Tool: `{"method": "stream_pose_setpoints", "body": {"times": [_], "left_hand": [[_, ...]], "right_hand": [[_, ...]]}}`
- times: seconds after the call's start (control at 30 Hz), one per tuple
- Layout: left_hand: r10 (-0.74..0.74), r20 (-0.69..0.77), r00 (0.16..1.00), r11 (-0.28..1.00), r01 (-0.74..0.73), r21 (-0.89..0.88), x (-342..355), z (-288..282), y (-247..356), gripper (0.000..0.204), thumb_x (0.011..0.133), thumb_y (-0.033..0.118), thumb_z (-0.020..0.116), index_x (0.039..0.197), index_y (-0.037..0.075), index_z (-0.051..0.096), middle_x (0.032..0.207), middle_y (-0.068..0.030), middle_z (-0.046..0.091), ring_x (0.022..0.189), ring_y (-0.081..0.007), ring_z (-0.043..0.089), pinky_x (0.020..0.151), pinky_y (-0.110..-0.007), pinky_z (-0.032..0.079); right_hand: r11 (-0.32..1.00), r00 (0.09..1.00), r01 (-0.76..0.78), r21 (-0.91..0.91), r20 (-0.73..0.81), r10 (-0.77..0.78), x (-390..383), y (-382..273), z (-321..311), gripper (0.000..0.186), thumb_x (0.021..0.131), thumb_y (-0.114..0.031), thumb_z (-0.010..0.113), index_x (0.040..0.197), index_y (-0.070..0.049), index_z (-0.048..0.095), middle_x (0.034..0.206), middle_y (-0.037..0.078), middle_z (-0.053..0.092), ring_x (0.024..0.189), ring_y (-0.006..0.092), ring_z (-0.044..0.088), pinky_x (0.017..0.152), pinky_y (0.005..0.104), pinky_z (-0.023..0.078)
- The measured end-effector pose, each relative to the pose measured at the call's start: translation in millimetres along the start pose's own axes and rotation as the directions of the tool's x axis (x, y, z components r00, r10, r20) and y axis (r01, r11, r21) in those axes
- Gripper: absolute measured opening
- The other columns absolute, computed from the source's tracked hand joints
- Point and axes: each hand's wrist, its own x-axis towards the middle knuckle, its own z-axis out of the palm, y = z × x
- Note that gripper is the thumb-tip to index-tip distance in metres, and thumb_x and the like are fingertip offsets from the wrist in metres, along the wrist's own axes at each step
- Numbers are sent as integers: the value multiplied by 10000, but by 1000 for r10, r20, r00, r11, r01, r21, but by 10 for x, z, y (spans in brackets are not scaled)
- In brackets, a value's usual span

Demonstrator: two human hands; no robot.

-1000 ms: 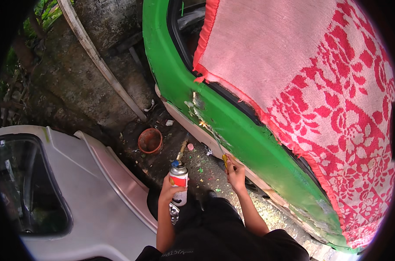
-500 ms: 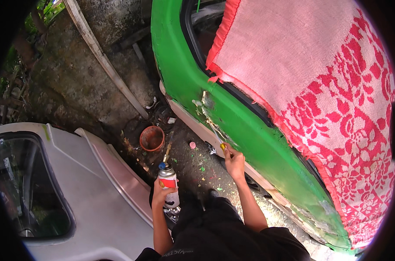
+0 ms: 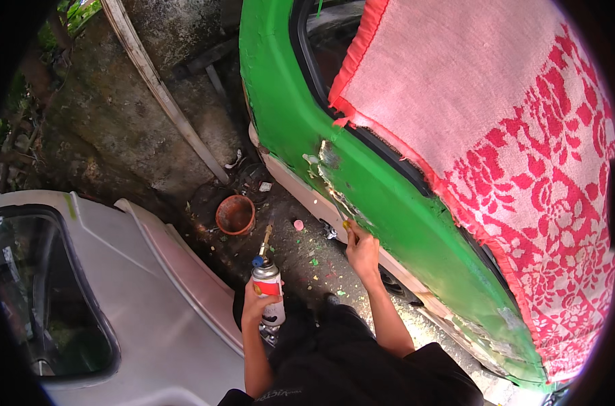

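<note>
My left hand (image 3: 254, 306) is wrapped round a gas torch (image 3: 267, 292), a canister with a red and white label, a blue valve and a brassy nozzle tilted up and away. No flame can be made out. In my right hand (image 3: 363, 255) is a screwdriver (image 3: 348, 224) with a yellow handle, mostly covered by my fingers. Its thin shaft reaches to the lower edge of a peeling patch (image 3: 331, 186) on the green car panel (image 3: 395, 222). Paint there is lifted and pale, with grey beneath. A small pale flake (image 3: 315, 201) shows near the panel's lower edge.
A pink and red floral towel (image 3: 497, 128) drapes over the green car's window. To the left stands a grey car (image 3: 165, 325). Between them are a reddish-brown bowl (image 3: 235, 215), a pink round piece (image 3: 298, 224) and scattered paint chips. A long strip (image 3: 162, 88) leans at the wall.
My right hand has turned slightly, hiding more of the screwdriver's handle. The torch has shifted a little to the right. A pale flake now shows beside the panel. The view has moved slightly.
</note>
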Motion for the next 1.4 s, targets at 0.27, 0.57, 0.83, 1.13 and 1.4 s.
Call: {"method": "stream_pose_setpoints", "body": {"times": [0.27, 0.57, 0.83, 1.13, 1.4], "left_hand": [[4, 12, 1000, 1000, -4, -7, 43, -87, -58, 654, 588, -3, 778, 1215, 6, 591, 1015, -127, 719, 812, -232, 722, 773, -383, 604], [12, 24, 1000, 1000, -11, -20, -21, -86, -92, 642, 592, 1, 777, 1207, 3, 595, 1012, -128, 718, 816, -231, 723, 761, -379, 599], [4, 72, 997, 999, 0, -53, 23, -68, -102, 616, 612, -18, 770, 1204, -1, 598, 1012, -135, 716, 810, -230, 717, 755, -378, 593], [10, 145, 989, 999, -3, -45, 193, 180, -9, 641, 571, 21, 790, 1182, -3, 598, 1011, -137, 716, 814, -228, 712, 759, -375, 588], [2, 150, 989, 999, 5, -48, 261, 351, -65, 668, 560, 11, 800, 1195, 3, 594, 1029, -139, 716, 831, -226, 713, 764, -377, 591]], "right_hand": [[999, 999, -8, -39, 51, 10, 0, 13, 4, 283, 926, -53, 664, 1197, -74, 743, 906, 275, 715, 839, 435, 712, 782, 486, 556], [999, 996, -5, 40, 87, 2, -107, 336, -132, 286, 938, -43, 668, 1214, -69, 738, 883, 251, 718, 707, 370, 699, 713, 428, 551], [999, 994, 28, -46, 110, -23, 37, 275, -261, 276, 949, -117, 681, 1212, -154, 756, 941, 235, 731, 831, 417, 720, 767, 471, 572], [981, 988, 115, -154, 117, -97, 135, 266, -292, 235, 943, -159, 691, 1162, -170, 778, 882, 201, 742, 825, 420, 715, 763, 486, 573], [974, 984, 134, -185, 138, -110, 111, 388, -316, 249, 973, -132, 664, 1199, -104, 766, 848, 245, 720, 675, 341, 699, 675, 417, 541]]}}
